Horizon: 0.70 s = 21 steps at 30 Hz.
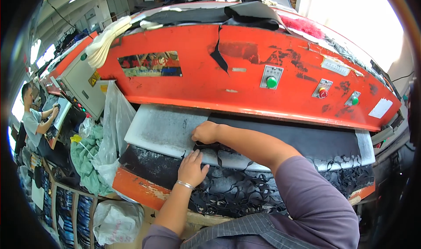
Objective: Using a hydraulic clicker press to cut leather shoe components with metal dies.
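My right hand (205, 132) reaches across to the left end of the black sheet (280, 132). Its fingers are closed on a dark, thin-rimmed piece that looks like a cutting die (202, 145), mostly hidden below the hand. Closer to me, my left hand (192, 168) lies with its fingers stretched at the front edge of the white cutting board (153, 132). Something dark sits beside its thumb, too hidden to name. Thin black offcuts (239, 189) are tangled along the front of the board, and some hang over its edge.
An orange press beam (197, 89) spans above the board, bearing green buttons (271, 82) and a red stop button (323, 92). Pale gloves (107, 40) hang on it. Plastic sheeting (115, 121) and a white sack (117, 220) stand left. Another person (34, 119) works at far left.
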Tool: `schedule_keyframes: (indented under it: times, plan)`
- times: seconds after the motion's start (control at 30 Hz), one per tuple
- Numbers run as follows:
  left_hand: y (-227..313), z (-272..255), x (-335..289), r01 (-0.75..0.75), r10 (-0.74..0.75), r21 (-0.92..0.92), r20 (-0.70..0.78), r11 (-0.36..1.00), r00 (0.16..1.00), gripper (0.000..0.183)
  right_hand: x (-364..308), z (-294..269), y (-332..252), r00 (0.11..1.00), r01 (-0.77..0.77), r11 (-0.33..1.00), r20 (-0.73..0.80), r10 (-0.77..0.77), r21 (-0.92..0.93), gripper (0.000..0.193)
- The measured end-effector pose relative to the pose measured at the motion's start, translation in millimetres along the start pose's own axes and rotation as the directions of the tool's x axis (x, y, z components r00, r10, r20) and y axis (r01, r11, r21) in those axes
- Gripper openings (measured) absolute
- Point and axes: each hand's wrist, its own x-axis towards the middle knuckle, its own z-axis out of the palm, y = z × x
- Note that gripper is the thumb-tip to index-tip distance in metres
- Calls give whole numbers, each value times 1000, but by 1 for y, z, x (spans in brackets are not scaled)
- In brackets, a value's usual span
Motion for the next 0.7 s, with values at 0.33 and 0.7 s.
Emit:
schedule_keyframes:
  times: [0.33,0.7]
  plan:
    - [-17,13,57,-135,96,-247,-163,960,982,47,-143,1,91,390,-774,466,-256,884,429,20]
    - [29,99,108,17,-43,-421,-53,907,998,73,-188,80,0,193,-628,267,-187,963,731,62]
